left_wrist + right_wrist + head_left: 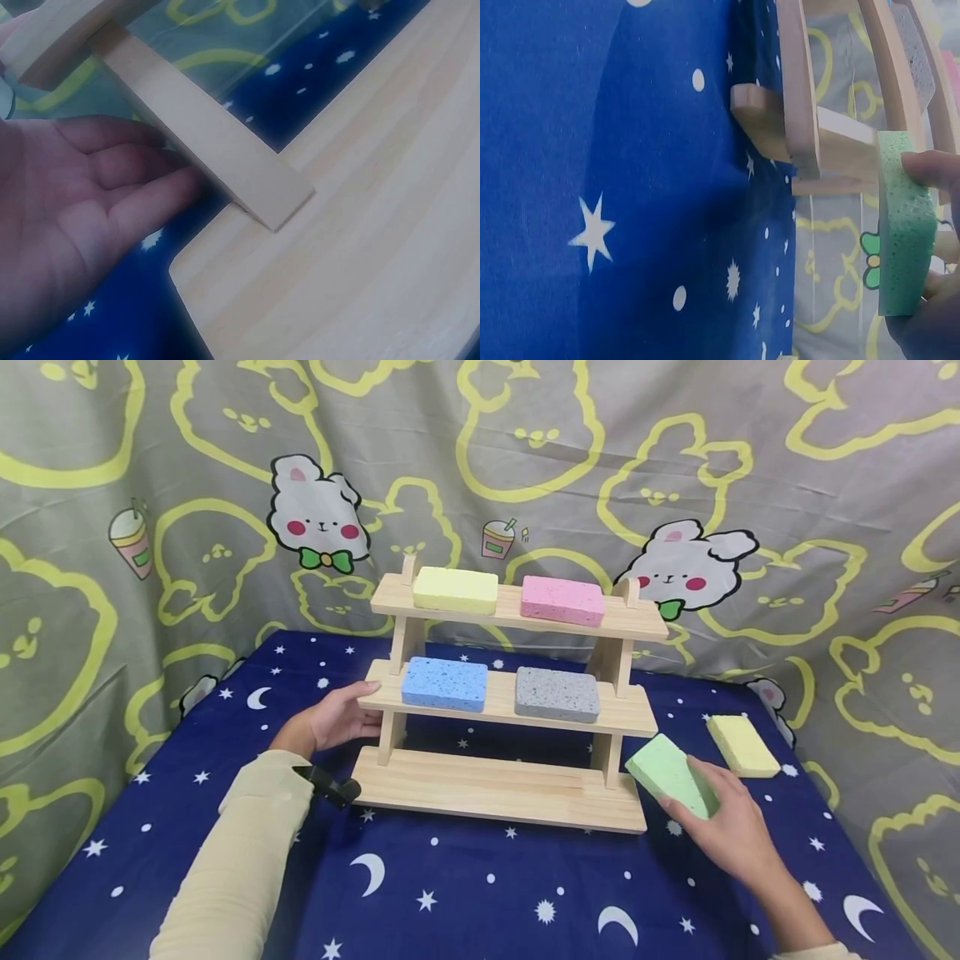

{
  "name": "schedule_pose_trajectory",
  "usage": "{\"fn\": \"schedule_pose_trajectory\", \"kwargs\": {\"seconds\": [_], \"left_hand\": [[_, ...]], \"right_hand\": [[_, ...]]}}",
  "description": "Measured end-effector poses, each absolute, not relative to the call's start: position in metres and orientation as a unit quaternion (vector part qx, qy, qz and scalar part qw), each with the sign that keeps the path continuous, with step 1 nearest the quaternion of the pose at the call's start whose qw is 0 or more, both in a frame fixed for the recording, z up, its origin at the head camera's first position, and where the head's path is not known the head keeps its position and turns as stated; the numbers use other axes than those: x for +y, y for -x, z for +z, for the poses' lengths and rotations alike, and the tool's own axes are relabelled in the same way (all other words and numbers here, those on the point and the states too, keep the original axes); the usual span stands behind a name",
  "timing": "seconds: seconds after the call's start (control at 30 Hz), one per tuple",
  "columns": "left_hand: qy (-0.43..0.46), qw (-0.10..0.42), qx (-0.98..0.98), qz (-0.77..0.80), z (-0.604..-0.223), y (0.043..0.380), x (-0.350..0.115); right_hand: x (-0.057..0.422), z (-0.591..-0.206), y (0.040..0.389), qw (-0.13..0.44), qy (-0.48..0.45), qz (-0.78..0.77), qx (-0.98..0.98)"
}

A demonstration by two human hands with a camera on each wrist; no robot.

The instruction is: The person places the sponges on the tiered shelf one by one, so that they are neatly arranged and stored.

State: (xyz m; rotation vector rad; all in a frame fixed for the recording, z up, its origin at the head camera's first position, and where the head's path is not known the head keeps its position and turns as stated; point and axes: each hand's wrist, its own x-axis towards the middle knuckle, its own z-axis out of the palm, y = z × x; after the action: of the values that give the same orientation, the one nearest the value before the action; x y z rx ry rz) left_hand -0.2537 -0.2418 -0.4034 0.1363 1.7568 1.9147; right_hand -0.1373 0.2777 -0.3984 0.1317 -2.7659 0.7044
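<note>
A three-tier wooden display stand (495,785) stands in the middle of the table. My left hand (343,718) grips the left end of its middle shelf, thumb on top and fingers underneath. In the left wrist view the fingers (154,199) lie beside an upright support (202,127). My right hand (731,822) holds a green sponge (672,774) between thumb and fingers, just right of the lower shelf. A blue sponge (445,683) and a grey sponge (557,695) sit on the middle shelf. On the top shelf are a yellow sponge (455,590) and a pink sponge (562,600).
Another yellow sponge (742,746) lies on the table to the right of the stand. A dark blue cloth (465,893) with moons and stars covers the table. Behind hangs a grey curtain (420,435) with yellow outlined figures. A black device (330,785) is on my left wrist.
</note>
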Motion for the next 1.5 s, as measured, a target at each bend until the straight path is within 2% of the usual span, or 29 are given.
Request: {"fn": "schedule_pose_trajectory", "kwargs": {"seconds": [0.47, 0.97, 1.5], "left_hand": [[-0.055, 0.266, 0.651, 0.709, -0.403, 0.254, -0.242], [-0.064, 0.267, 0.648, 0.71, -0.408, 0.254, -0.241], [-0.068, 0.267, 0.65, 0.708, -0.405, 0.253, -0.243]], "right_hand": [[0.256, -0.395, 0.132, 0.16, -0.109, 0.267, -0.944], [0.22, -0.402, 0.134, 0.114, -0.152, 0.277, -0.942], [0.162, -0.419, 0.151, 0.069, -0.206, 0.328, -0.919]]}}
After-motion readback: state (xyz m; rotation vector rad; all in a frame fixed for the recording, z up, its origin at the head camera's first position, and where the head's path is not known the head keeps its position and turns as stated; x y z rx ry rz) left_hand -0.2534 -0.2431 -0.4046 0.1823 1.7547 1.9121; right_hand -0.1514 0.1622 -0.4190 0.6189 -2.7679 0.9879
